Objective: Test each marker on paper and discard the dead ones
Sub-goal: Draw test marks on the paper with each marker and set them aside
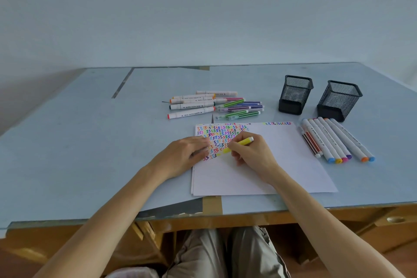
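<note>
At the centre of the frame, the right hand (pixel 250 153) pinches a yellow marker (pixel 239 145) in a writing grip, fingers curled round the barrel, the tip angled down and left onto the paper (pixel 270 165) where a patch of yellow shows at the lower edge of the coloured squiggles (pixel 222 136). The left hand (pixel 187 153) lies flat, fingers relaxed and holding nothing, pressing on the sheet's left edge, most likely to keep the paper from sliding under the strokes. The squiggles fill the sheet's upper left in tight rows, which suggests each marker gets one short mark so the blank lower part stays free for more. Above the paper, toward the upper middle of the frame, a loose pile of markers (pixel 214 104) lies on the blue surface (pixel 90 142); just right of the paper, a neat row of markers (pixel 334 140) lies side by side. I judge one group untested and the other already tested, though which is which cannot be told. Two black mesh cups (pixel 295 95) stand at the upper right, near the row; whether anything is in them cannot be seen, and they probably serve for sorting.
</note>
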